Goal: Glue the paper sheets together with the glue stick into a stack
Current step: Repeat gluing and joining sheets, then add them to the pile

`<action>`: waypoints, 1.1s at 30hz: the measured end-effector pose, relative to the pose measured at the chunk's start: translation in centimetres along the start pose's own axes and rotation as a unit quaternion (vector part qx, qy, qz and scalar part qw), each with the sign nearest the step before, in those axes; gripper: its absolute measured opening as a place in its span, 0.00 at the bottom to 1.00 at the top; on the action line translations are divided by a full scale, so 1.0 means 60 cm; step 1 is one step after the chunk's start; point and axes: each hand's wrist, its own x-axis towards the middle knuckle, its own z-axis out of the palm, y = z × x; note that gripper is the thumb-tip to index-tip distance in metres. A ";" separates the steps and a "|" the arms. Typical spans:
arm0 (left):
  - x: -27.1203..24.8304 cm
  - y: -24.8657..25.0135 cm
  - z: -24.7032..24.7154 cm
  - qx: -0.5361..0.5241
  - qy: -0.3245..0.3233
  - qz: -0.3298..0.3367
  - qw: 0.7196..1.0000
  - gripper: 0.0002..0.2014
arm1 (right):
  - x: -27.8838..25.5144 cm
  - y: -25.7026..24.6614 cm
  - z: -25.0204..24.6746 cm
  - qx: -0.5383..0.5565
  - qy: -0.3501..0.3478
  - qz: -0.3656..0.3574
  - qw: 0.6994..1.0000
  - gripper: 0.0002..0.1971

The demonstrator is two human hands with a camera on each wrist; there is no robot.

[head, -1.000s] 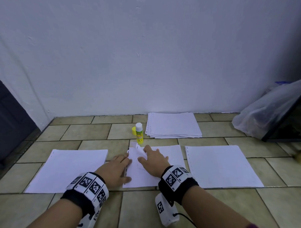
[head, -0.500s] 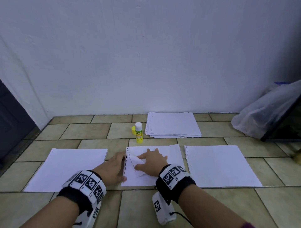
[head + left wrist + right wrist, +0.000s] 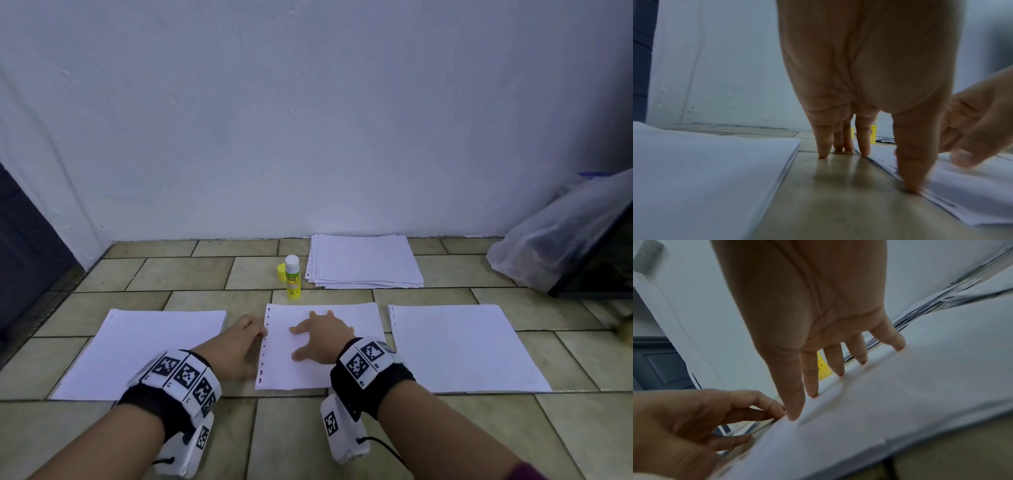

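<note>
- Head view: 3 paper lots are laid in a row on the tiled floor (image 3: pixel 212 274). The middle sheet (image 3: pixel 359 363) is pressed flat by the right hand (image 3: pixel 323 337), whose fingers are spread and straight, nothing being gripped.
- The left hand (image 3: pixel 239 346) is set on the floor at the punched left edge of that sheet, fingers extended, nothing held.
- The left stack (image 3: pixel 144 349) and the right sheet (image 3: pixel 462 349) are left untouched on either side.
- The glue stick (image 3: pixel 293 277) is stood upright and uncapped just beyond the middle sheet, its yellow cap (image 3: pixel 281 272) beside it; a further paper pile (image 3: pixel 364 260) is seen near the wall.
- Left wrist view: the fingertips (image 3: pixel 823 152) are planted on the tile between the 2 papers, the thumb touching the sheet's edge.
- Right wrist view: the fingertips (image 3: pixel 839 372) are spread straight and pressed on the sheet.
</note>
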 end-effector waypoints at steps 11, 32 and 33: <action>0.003 0.021 0.001 0.050 0.018 -0.004 0.999 0.42 | 0.007 -0.010 0.022 -0.088 0.014 0.009 0.996 0.33; 0.020 0.024 0.000 0.131 -0.019 -0.042 0.990 0.48 | 0.008 0.052 -0.037 -0.166 -0.024 -0.030 0.985 0.36; 0.020 0.025 0.000 0.142 -0.019 -0.044 0.989 0.48 | 0.005 0.069 -0.044 -0.166 -0.015 -0.019 0.986 0.34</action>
